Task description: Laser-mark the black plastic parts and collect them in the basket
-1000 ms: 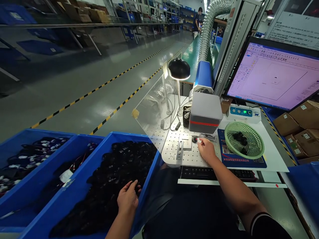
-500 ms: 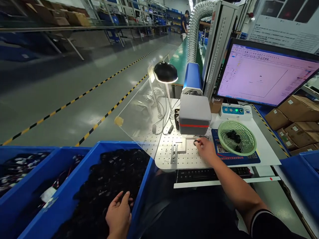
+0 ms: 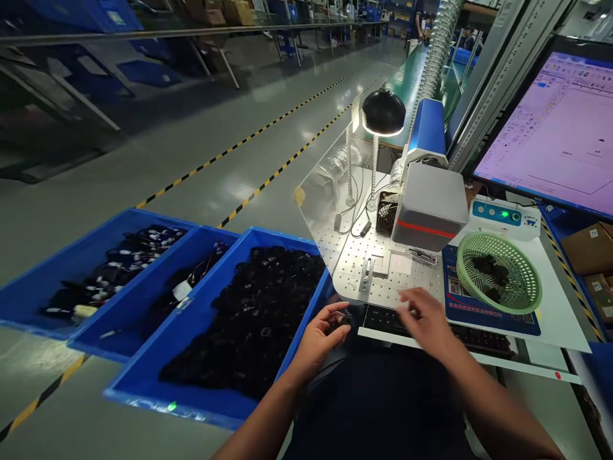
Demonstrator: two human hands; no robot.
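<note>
Between the thumb and fingers of my left hand (image 3: 322, 335) is a small black part (image 3: 345, 318), held near the table's front edge. My right hand (image 3: 424, 319) hovers blurred over the keyboard (image 3: 383, 316), its fingers curled; whether anything is in them cannot be made out. The perforated metal plate (image 3: 352, 271) carries a small fixture (image 3: 378, 264) below the grey machine head (image 3: 433, 198). Several black parts (image 3: 491, 271) lie in the green basket (image 3: 531, 287). Many similar black parts (image 3: 253, 313) fill the blue bin (image 3: 138, 377) at the left.
Two more blue bins hold wired parts (image 3: 129, 262) at the far left. A black lamp (image 3: 383, 112) and a small fan (image 3: 387, 213) stand behind the plate. The monitor (image 3: 560, 134) is at the right. A person (image 3: 416, 29) stands in the background.
My left hand has come up from the bin of black parts and now holds one. My right hand has drawn back from the plate toward me. The view has turned left.
</note>
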